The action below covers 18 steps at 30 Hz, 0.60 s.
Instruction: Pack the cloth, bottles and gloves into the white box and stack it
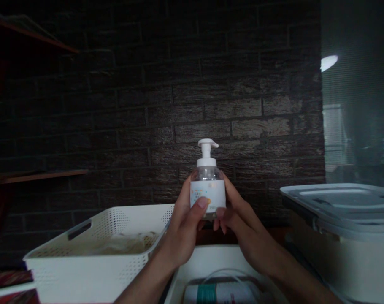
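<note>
A small clear pump bottle [207, 185] with a white pump head and a white label is held upright in front of a dark brick wall. My left hand [185, 228] wraps its left side, thumb pressed on the label. My right hand [239, 219] cups its right side and base with curled fingers. Both hands grip the bottle above a white tray.
A white perforated basket [84, 257] with pale cloth inside stands at lower left. A white tray [207, 257] below my hands holds a teal-labelled container [217, 293]. A lidded white bin [347, 236] stands at right. Wooden shelves [36, 176] run along the left wall.
</note>
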### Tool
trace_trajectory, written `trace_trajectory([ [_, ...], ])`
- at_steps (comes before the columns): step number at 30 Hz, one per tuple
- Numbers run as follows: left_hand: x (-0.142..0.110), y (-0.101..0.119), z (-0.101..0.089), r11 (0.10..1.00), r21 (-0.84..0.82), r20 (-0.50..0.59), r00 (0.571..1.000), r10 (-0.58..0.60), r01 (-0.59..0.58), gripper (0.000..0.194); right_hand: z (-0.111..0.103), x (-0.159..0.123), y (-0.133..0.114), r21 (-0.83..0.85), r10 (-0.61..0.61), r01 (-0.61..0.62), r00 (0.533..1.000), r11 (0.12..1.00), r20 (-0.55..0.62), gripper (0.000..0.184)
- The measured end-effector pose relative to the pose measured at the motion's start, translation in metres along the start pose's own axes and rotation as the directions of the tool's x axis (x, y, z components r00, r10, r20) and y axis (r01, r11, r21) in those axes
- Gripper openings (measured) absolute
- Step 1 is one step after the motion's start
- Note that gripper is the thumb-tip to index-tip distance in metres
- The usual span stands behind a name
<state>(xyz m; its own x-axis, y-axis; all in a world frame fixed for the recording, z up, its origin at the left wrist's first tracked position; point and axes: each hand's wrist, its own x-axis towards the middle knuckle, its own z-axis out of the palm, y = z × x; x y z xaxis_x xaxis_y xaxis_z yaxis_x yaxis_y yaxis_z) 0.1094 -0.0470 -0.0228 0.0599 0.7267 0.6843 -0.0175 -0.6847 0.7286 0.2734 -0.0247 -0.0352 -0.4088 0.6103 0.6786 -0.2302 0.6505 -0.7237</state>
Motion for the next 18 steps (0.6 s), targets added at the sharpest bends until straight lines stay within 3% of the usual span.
trace_trajectory([
  [3, 0.002, 0.000, 0.001, 0.995, -0.086, -0.008, 0.998, -0.056, 0.055, 0.058, 0.002, -0.002, -0.007, -0.011, 0.022, -0.022, 0.998, 1.000, 0.053, 0.085],
  [7, 0.002, -0.003, 0.003, 0.987, -0.159, -0.077, 0.997, -0.023, 0.010, 0.055, 0.004, -0.003, -0.009, -0.004, 0.028, -0.028, 0.998, 1.000, 0.053, 0.090],
  [14, -0.006, 0.001, -0.004, 0.996, -0.085, 0.136, 0.990, -0.027, 0.039, 0.077, 0.004, -0.002, -0.003, 0.049, 0.015, -0.016, 1.000, 0.999, 0.019, 0.078],
  [18, -0.010, 0.000, -0.004, 1.000, -0.007, 0.129, 0.991, 0.018, -0.017, 0.084, 0.003, 0.000, -0.002, 0.034, -0.030, 0.030, 1.000, 0.999, 0.007, 0.070],
])
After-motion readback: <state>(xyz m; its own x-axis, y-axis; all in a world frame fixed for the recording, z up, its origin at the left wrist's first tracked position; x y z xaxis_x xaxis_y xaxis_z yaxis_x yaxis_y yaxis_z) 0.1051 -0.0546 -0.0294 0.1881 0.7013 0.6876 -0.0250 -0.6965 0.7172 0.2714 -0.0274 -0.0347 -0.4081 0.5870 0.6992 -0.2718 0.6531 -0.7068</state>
